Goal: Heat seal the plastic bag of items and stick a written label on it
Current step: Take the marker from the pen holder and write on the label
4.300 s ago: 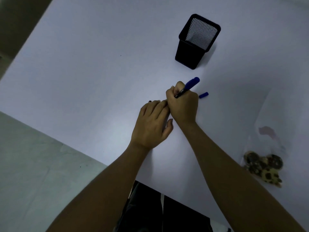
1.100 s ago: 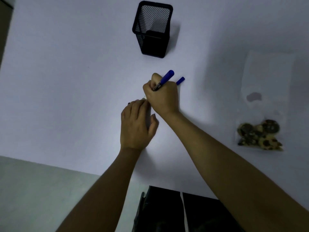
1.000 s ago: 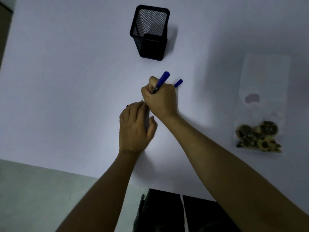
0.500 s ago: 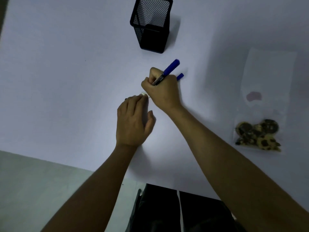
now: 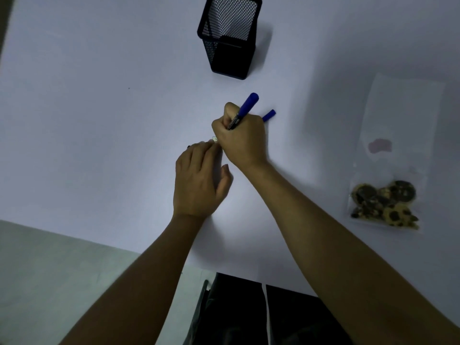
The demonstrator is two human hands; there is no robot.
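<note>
**Q:** Has anything shifted since a moment ago?

**A:** Barely. Both hands hold the same pose as half a second ago; only the camera view has drifted slightly.

**Q:** What is each hand doing?

**A:** On the white table (image 5: 99, 120), the right hand (image 5: 242, 138) is clenched around a blue marker (image 5: 242, 112), tip down, apparently writing. The left hand (image 5: 199, 180) lies flat, fingers straight, pressing a small label (image 5: 214, 139), likely to keep it from sliding under the tip. Just a corner of the label shows.

**Q:** Where is the bag?

**A:** The clear plastic bag (image 5: 403, 115) of dark round items (image 5: 384, 202) lies well to the right, untouched. I cannot tell whether it is sealed.

**Q:** Anything else?

**A:** The marker cap (image 5: 269, 115) lies just beyond the right hand, and a black mesh pen holder (image 5: 230, 38) stands farther back.
</note>
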